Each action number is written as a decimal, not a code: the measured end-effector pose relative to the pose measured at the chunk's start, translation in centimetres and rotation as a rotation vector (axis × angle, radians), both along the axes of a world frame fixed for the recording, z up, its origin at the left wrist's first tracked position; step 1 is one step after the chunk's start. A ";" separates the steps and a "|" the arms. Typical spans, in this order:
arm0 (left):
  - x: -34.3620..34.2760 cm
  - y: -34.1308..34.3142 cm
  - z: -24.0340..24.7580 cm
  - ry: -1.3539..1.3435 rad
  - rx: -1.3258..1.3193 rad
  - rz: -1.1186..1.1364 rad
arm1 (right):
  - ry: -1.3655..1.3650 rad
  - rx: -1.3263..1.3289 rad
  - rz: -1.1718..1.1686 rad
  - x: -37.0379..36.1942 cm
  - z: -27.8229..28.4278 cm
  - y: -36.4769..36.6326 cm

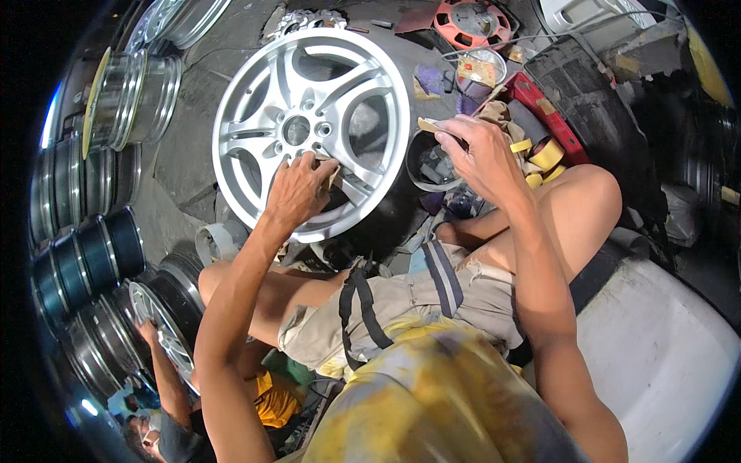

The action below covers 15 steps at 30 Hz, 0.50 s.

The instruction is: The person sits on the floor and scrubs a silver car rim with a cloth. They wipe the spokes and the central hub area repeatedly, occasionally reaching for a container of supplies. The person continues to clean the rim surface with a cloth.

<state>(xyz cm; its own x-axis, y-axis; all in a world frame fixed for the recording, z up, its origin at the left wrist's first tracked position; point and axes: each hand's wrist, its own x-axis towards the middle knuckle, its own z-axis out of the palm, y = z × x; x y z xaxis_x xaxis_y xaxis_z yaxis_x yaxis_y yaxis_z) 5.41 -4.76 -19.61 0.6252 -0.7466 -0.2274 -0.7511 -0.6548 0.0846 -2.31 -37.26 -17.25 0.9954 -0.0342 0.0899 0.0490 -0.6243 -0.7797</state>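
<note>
A silver alloy wheel rim [311,40] with paired spokes lies face up before me. My left hand [296,190] rests on its lower spokes, fingertips just below the hub hole. Its fingers are closed around a small brown folded piece [332,179] that looks like sandpaper, partly hidden by the hand. Just right of the rim, my right hand [488,158] is raised over a bucket [417,174] and pinches a small flat tan piece [427,125] between thumb and fingers. The exact kind of the tan piece is unclear.
Yellow tape rolls [547,154] and a red box [557,123] sit beyond my right hand. A red-orange wheel part [444,23] lies at the top. Stacked rims [93,251] line the left. A co-worker's hand [148,332] touches another wheel at lower left.
</note>
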 end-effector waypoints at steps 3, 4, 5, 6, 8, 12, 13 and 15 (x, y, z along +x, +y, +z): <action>-0.4 0.1 -2.2 0.072 0.109 -0.043 | -0.007 -0.026 0.014 -0.4 -0.4 -0.1; -1.5 -0.6 -2.8 0.156 0.142 -0.082 | -0.008 -0.032 0.012 -0.4 -0.4 -0.3; -3.0 -1.7 -3.5 0.130 0.187 -0.134 | -0.011 -0.030 0.013 -0.3 -0.3 -0.3; -4.1 -3.1 -3.3 0.109 0.229 -0.187 | -0.008 -0.029 0.014 -0.3 -0.2 -0.3; -3.1 -4.1 -2.2 0.206 0.216 -0.177 | 0.000 -0.024 0.008 -0.4 -0.4 -0.5; 0.3 -2.1 -3.0 0.075 0.288 -0.108 | 0.015 -0.038 0.008 -0.5 -0.7 -0.6; 1.4 -1.9 -2.0 0.070 0.296 -0.075 | 0.027 -0.054 0.001 -0.8 -0.8 -0.8; 1.7 -2.4 -0.7 0.086 0.374 -0.009 | 0.036 -0.051 -0.029 -1.3 -0.7 -1.1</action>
<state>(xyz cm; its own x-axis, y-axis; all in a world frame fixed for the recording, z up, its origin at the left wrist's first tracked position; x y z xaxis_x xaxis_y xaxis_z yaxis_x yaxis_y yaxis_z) 7.13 -7.12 -20.33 0.5859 -0.6076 -0.5361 -0.7575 -0.6457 -0.0961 -3.63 -38.33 -17.99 0.9967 -0.0593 0.0562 0.0027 -0.6638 -0.7479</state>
